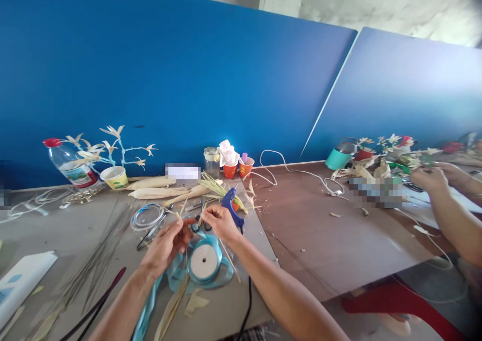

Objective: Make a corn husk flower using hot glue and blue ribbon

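Observation:
My left hand (169,240) is closed on a small pale corn-husk flower (179,213), its petals standing up above the fingertips. My right hand (221,223) pinches a narrow husk strip (201,220) just beside it. Only a small gap separates the two hands. Below them a spool of light-blue ribbon (204,261) lies on the table, with loose ribbon trailing to the left. A blue glue gun (232,206) rests just behind my right hand. Scissors (196,226) lie partly hidden beneath my fingers.
Dried corn husks (161,192) lie behind my hands. At the back left stand a plastic bottle (73,165) and a yellow cup (114,178) of husk flowers. Thin wires (100,250) spread across the left side. On the right, a co-worker's hands (429,180) work near a teal kettle (340,154).

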Tool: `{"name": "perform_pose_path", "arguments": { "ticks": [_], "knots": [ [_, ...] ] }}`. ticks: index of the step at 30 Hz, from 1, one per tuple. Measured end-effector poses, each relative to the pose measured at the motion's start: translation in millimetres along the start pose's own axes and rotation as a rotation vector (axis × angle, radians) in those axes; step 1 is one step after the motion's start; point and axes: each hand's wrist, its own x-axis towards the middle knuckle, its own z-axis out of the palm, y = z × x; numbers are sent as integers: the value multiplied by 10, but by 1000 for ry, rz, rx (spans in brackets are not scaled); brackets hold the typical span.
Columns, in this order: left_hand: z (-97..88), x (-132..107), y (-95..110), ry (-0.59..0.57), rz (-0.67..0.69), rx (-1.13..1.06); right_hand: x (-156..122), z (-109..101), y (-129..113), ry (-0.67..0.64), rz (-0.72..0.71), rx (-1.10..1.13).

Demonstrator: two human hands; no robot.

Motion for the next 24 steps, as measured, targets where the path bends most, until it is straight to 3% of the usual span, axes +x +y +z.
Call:
{"name": "perform_pose_path", "arguments": {
  "ticks": [15, 24],
  "knots": [
    [24, -17, -20, -77, -83, 13, -28, 34, -29, 7, -4, 157],
    [51, -16, -25, -69, -128, -114, -79, 91, -21, -19, 8, 217]
  ]
}}
